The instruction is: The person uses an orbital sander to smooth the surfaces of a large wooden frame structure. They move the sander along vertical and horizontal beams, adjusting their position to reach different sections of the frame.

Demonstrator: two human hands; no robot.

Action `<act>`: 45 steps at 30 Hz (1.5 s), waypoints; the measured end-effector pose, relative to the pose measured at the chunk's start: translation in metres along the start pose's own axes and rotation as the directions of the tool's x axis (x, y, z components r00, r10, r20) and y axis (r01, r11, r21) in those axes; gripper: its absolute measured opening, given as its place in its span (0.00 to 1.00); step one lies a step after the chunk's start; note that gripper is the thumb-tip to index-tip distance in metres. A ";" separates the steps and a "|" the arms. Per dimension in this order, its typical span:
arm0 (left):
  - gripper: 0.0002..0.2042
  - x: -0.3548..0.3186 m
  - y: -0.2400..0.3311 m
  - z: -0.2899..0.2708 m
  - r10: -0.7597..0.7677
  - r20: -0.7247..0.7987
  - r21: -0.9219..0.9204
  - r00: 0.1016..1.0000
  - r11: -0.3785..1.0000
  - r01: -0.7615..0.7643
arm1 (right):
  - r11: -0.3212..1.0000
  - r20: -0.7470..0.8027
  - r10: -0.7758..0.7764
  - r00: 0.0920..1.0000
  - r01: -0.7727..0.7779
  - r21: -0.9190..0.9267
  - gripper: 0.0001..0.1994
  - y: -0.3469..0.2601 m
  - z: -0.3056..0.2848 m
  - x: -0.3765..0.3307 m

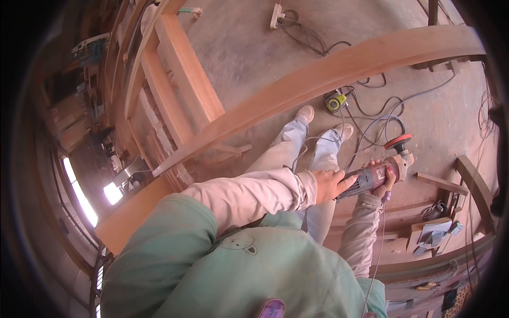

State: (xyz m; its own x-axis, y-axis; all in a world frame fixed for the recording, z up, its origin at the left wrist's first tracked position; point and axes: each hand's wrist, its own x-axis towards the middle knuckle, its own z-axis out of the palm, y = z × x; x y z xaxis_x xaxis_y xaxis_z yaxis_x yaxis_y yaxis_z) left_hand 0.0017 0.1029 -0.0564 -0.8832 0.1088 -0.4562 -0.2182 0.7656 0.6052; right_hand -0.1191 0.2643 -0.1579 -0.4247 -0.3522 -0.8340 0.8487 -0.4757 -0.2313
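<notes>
Although the far right side curves away at the rim, a tan holder at the near right shows grey-blue pieces on or in it; whether it is a box or just a board, I cannot fairly say from here. Both hands are on a dark red and black power tool, which is held above the floor, right of the person's shoes. The left hand has its fingers laid closed over the tool's rear end. The right hand has its fingers curled around the front of the body, just beside the pale metal head. From that head stands a round pad with a red edge, apart from the long curved wooden beam that crosses from the left to the far right. Beyond the shoes, a yellow-green tool lies on the floor among dark cables; a pale power strip lies farther off. Straight timbers stand at the far left.
</notes>
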 end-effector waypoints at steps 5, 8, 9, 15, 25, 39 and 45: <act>0.30 -0.009 0.000 0.010 -0.037 -0.090 -0.054 0.995 0.998 0.032 | 0.997 0.008 0.048 0.999 -0.048 -0.068 0.21 0.002 0.005 0.001; 0.33 -0.019 -0.006 0.024 -0.055 -0.094 -0.066 0.994 0.997 0.049 | 0.996 0.031 0.047 0.998 -0.045 -0.081 0.22 0.010 0.014 -0.004; 0.36 -0.023 -0.006 0.018 -0.076 -0.046 -0.144 0.996 0.987 0.069 | 0.996 0.055 0.074 0.996 -0.071 -0.060 0.22 0.014 0.014 -0.005; 0.44 -0.057 -0.021 0.021 -0.379 0.108 -0.514 0.919 0.770 0.378 | 0.993 0.118 0.114 0.986 -0.114 0.001 0.25 0.080 0.019 -0.014; 0.40 -0.191 -0.126 0.058 -0.535 0.324 -0.345 0.780 0.701 0.624 | 0.967 0.225 0.131 0.965 -0.174 0.184 0.21 0.298 0.002 -0.062; 0.31 -0.301 -0.198 0.058 -0.598 0.212 -0.331 0.773 0.700 0.633 | 0.944 0.386 0.002 0.923 -0.129 0.303 0.22 0.447 0.022 -0.067; 0.31 -0.308 -0.206 0.045 -0.594 0.170 -0.404 0.787 0.686 0.605 | 0.954 0.399 -0.107 0.911 -0.020 0.300 0.23 0.441 0.047 -0.069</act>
State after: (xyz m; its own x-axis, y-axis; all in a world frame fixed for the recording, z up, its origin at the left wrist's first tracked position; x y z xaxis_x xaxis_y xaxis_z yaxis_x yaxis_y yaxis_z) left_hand 0.3376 -0.0596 -0.0699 -0.4945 -0.2608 -0.8291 -0.8518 0.3352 0.4025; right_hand 0.2696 0.0408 -0.1782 -0.6032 -0.5917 -0.5349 0.7233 -0.6884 -0.0542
